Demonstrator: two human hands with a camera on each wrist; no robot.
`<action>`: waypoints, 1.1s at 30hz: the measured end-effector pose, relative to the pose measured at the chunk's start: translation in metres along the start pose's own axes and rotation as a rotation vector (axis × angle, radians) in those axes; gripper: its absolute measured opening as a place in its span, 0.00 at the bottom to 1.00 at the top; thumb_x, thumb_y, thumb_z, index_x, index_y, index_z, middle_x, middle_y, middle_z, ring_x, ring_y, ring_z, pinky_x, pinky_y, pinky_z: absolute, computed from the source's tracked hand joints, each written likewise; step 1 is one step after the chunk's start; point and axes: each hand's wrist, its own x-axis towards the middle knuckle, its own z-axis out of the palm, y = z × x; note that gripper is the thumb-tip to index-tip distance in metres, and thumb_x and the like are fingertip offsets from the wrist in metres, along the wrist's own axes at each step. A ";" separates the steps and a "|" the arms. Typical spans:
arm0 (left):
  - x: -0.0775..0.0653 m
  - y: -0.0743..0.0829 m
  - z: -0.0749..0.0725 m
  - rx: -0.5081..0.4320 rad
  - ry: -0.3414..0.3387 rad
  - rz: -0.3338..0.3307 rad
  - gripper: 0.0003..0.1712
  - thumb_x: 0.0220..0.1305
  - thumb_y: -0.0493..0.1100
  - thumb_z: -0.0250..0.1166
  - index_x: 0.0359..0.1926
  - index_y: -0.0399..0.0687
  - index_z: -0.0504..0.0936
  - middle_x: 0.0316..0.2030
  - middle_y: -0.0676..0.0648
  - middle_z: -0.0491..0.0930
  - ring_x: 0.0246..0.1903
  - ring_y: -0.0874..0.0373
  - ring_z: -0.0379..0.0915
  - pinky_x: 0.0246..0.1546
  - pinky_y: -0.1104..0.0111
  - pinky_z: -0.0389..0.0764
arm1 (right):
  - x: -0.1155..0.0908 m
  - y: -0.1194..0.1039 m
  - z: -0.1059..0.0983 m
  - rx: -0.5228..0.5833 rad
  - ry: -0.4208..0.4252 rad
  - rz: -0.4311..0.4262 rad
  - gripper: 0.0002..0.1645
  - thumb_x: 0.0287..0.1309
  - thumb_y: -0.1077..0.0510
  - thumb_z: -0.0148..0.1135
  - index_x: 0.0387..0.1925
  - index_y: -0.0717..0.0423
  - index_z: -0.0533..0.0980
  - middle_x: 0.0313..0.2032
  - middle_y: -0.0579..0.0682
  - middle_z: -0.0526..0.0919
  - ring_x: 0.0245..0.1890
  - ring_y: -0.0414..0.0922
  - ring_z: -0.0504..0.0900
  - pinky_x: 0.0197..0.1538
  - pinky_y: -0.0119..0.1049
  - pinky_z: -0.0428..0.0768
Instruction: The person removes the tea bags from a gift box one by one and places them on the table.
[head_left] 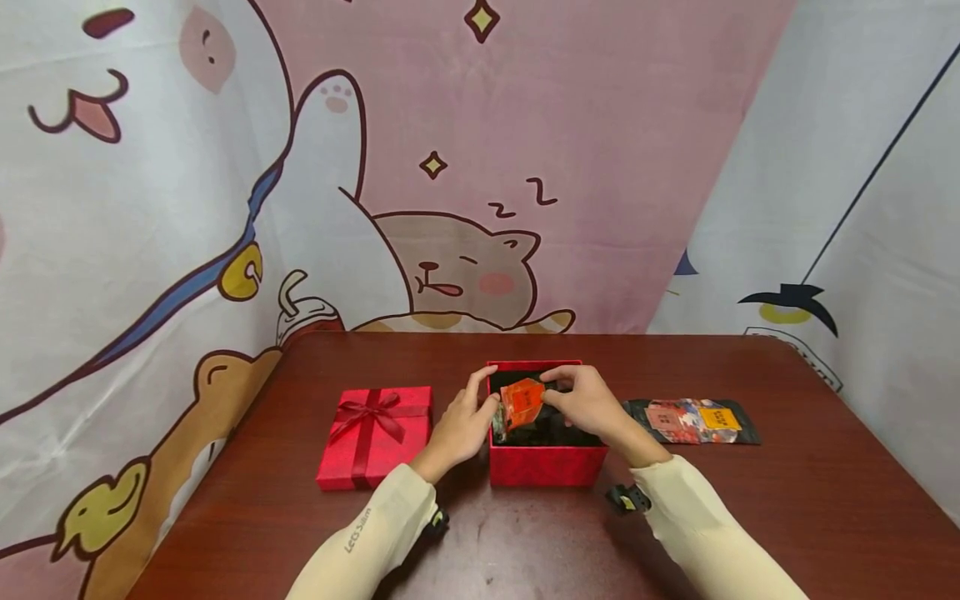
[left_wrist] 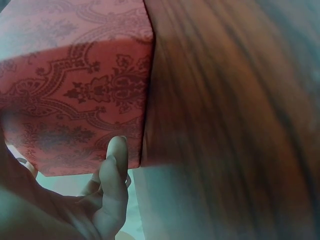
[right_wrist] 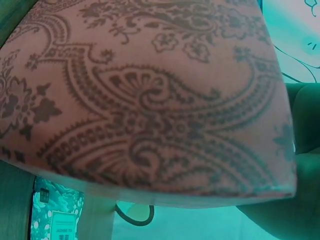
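Note:
An open red gift box (head_left: 547,467) with a dark inside stands between the hands. My right hand (head_left: 592,404) reaches over its right side and pinches the right edge of a tea packet (head_left: 523,402) with a bright orange label. The packet lies tilted over the box's opening. At the box's left side is my left hand (head_left: 459,421), its thumb by the rim near the packet and its index finger at the far left corner. In the left wrist view, extended fingers (left_wrist: 115,175) lie along the patterned outer wall (left_wrist: 100,100). The right wrist view shows mostly another patterned wall (right_wrist: 150,115).
Left of the box lies its red lid (head_left: 382,437) with a ribbon bow. Flat on the right of the brown table (head_left: 495,542) are dark floral tea packets (head_left: 693,421) with pink and orange labels. A cartoon-printed cloth (head_left: 600,167) hangs behind.

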 end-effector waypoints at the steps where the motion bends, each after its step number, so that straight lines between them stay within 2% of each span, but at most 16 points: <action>1: 0.000 0.000 0.000 0.002 -0.001 0.001 0.27 0.74 0.54 0.49 0.71 0.73 0.61 0.31 0.47 0.70 0.34 0.53 0.70 0.30 0.58 0.67 | -0.001 -0.001 -0.001 0.002 0.001 0.001 0.19 0.62 0.64 0.61 0.55 0.66 0.78 0.51 0.66 0.78 0.13 0.45 0.72 0.27 0.45 0.79; 5: 0.000 0.002 -0.001 0.014 -0.001 0.003 0.27 0.74 0.56 0.48 0.72 0.73 0.61 0.32 0.48 0.71 0.36 0.52 0.71 0.33 0.57 0.69 | -0.004 -0.003 -0.007 0.012 -0.004 0.014 0.20 0.63 0.63 0.61 0.56 0.65 0.77 0.57 0.70 0.74 0.13 0.47 0.72 0.26 0.45 0.78; 8: 0.000 0.002 -0.002 0.018 0.002 0.006 0.27 0.73 0.57 0.47 0.72 0.73 0.60 0.33 0.48 0.71 0.37 0.52 0.71 0.33 0.56 0.70 | -0.004 -0.003 -0.010 0.004 -0.002 0.014 0.20 0.63 0.63 0.61 0.56 0.64 0.77 0.57 0.70 0.74 0.14 0.48 0.73 0.26 0.44 0.78; 12: 0.000 0.002 -0.002 0.009 -0.001 0.011 0.27 0.73 0.58 0.47 0.72 0.73 0.60 0.32 0.48 0.71 0.36 0.52 0.71 0.33 0.56 0.69 | -0.004 -0.002 -0.013 -0.005 0.012 0.002 0.19 0.62 0.63 0.62 0.55 0.65 0.78 0.52 0.67 0.78 0.14 0.50 0.73 0.23 0.40 0.77; 17: 0.000 0.001 -0.002 0.006 -0.006 0.015 0.28 0.74 0.58 0.47 0.72 0.73 0.60 0.32 0.48 0.71 0.35 0.53 0.70 0.33 0.57 0.69 | -0.006 0.002 -0.018 0.017 0.018 0.007 0.19 0.62 0.64 0.62 0.54 0.65 0.78 0.40 0.60 0.84 0.12 0.46 0.69 0.20 0.37 0.73; 21: 0.000 0.000 -0.002 0.006 -0.011 0.017 0.28 0.74 0.58 0.47 0.72 0.72 0.60 0.32 0.48 0.71 0.34 0.54 0.70 0.33 0.57 0.70 | -0.008 0.007 -0.023 0.026 0.029 0.023 0.19 0.63 0.63 0.61 0.55 0.64 0.78 0.33 0.56 0.84 0.12 0.42 0.67 0.20 0.37 0.72; 26: 0.000 -0.001 -0.001 0.011 -0.013 0.011 0.28 0.74 0.58 0.47 0.72 0.73 0.59 0.33 0.48 0.71 0.33 0.53 0.70 0.32 0.57 0.69 | -0.010 0.010 -0.029 0.037 0.035 0.033 0.20 0.63 0.61 0.61 0.56 0.64 0.77 0.33 0.59 0.83 0.12 0.41 0.65 0.20 0.38 0.72; 33: 0.000 0.001 -0.001 0.029 0.007 0.011 0.28 0.73 0.57 0.49 0.72 0.71 0.61 0.33 0.48 0.71 0.34 0.52 0.71 0.33 0.56 0.71 | -0.013 0.008 -0.034 0.045 0.047 0.024 0.21 0.62 0.62 0.61 0.56 0.67 0.77 0.32 0.55 0.83 0.15 0.40 0.69 0.23 0.36 0.74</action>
